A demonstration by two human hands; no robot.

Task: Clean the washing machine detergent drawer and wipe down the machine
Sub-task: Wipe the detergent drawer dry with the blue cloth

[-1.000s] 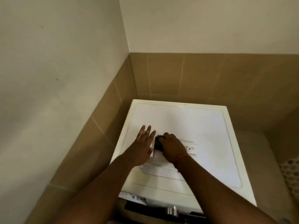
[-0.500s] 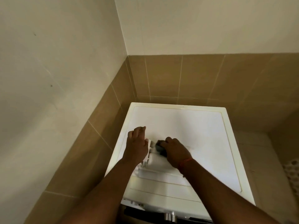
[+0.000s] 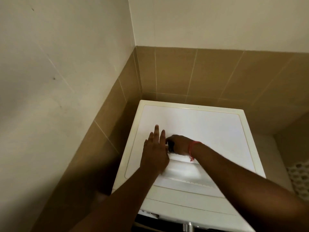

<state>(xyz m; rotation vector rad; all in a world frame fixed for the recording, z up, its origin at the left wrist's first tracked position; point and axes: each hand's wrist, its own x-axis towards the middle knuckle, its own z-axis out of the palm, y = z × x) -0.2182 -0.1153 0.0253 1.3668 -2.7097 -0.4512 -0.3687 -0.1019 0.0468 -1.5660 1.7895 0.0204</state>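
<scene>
The small dark object gripped in the right hand is mostly covered by fingers, the white plastic detergent drawer is motion-blurred, and the white washing machine's front is cut off below.

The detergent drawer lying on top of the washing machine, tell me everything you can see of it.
The detergent drawer is a white, partly translucent plastic tray lying flat on the washing machine's top, near its front left. It looks blurred, so its compartments are hard to make out; a ridged edge runs along its near side. The left hand rests on its left end with fingers straight. The right hand presses a small dark scrubbing thing at its far end; what that thing is cannot be told.
</scene>
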